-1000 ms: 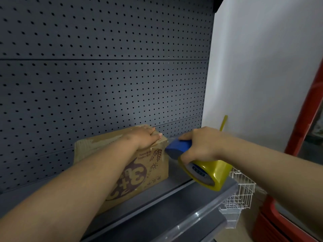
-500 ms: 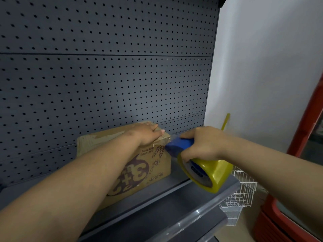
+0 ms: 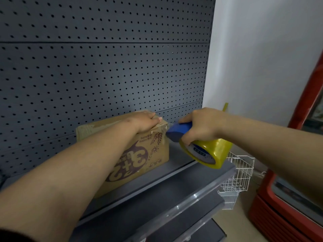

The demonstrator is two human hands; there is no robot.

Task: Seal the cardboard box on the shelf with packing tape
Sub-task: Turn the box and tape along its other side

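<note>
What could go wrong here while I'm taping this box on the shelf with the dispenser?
The left hand presses the cardboard box right at the corner where the tape dispenser meets it, so the dispenser's front edge could catch your fingers. The box sits near the shelf front, so a pull from the right hand might drag it off.

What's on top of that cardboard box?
The left hand presses flat on the cardboard box, over clear tape at its right edge. The seam beneath the hand is covered, so I cannot see it.
</note>
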